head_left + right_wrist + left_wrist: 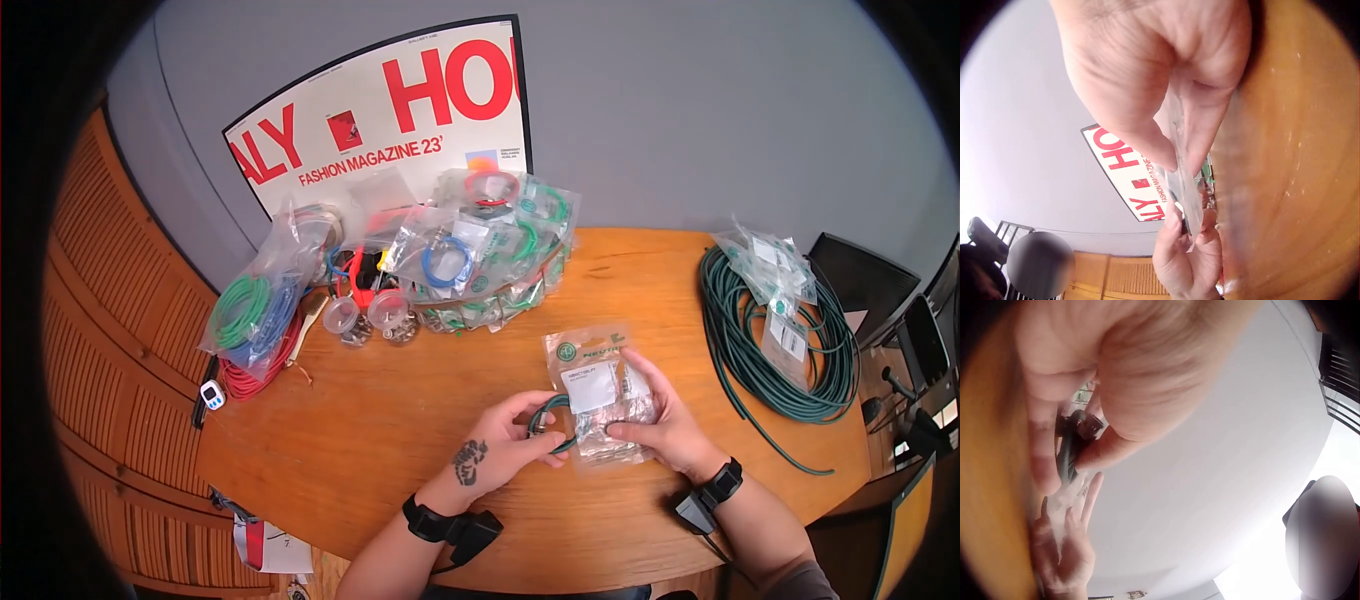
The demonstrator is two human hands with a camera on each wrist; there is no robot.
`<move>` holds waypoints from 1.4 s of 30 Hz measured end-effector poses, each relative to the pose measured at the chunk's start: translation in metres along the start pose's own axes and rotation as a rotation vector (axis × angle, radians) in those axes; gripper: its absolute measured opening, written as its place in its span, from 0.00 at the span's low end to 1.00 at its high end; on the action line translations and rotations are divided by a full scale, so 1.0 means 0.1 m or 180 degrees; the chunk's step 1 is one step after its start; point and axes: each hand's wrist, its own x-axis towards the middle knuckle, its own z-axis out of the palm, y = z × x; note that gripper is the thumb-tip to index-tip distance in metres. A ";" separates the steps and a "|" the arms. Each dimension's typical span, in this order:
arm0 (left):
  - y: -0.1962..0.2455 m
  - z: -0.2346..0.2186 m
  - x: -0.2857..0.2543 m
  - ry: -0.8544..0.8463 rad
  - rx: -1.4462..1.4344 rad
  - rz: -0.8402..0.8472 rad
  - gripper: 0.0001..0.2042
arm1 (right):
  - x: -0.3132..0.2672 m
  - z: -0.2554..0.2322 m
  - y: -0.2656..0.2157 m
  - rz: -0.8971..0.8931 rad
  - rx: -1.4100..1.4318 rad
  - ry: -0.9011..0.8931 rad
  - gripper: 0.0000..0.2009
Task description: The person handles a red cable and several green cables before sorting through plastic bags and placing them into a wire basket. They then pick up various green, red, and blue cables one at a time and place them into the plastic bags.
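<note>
Between the thumb and fingers of my left hand [500,445] is a small coil of dark green cable [543,408], and a metal connector shows at the thumb. My right hand [685,432] grips a clear plastic bag [592,388] by its right side, thumb on the front and fingers behind. The bag bears a green logo at the top and a white label. In the head view the coil overlaps the bag's left edge. From the left wrist view, the cable [1067,456] sits pinched between fingers and thumb. The bag [1186,197] hangs from the fingers in the right wrist view.
A large coil of green cable [735,375] lies at the right with bags [765,262] on it. Bagged cables [445,262] pile up at the back, beside two tubs [390,318]. Green, blue and red cable coils [240,310] lie left. A poster [400,110] leans behind.
</note>
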 end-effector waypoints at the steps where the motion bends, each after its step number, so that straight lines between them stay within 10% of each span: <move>1: 0.02 0.01 -0.01 -0.0053 0.0160 -0.0048 0.25 | 0.00 0.01 -0.01 -0.0005 -0.0262 -0.0072 0.44; 23: -0.20 0.09 0.07 0.0400 0.0232 0.0515 0.16 | -0.07 0.04 -0.12 -0.0261 -0.0754 -0.0635 0.49; 28: -0.12 0.12 0.02 -0.0006 0.0234 0.0060 0.18 | -0.05 0.03 -0.03 0.0009 0.0943 -0.0772 0.41; 34: -0.20 0.27 -0.01 -0.0150 -0.0047 0.0451 0.20 | -0.07 0.05 0.01 0.0384 0.0979 -0.0766 0.43; 42: -0.17 0.12 -0.02 0.0227 0.0559 0.0432 0.20 | -0.02 0.04 0.12 -0.0173 -0.0031 -0.0415 0.53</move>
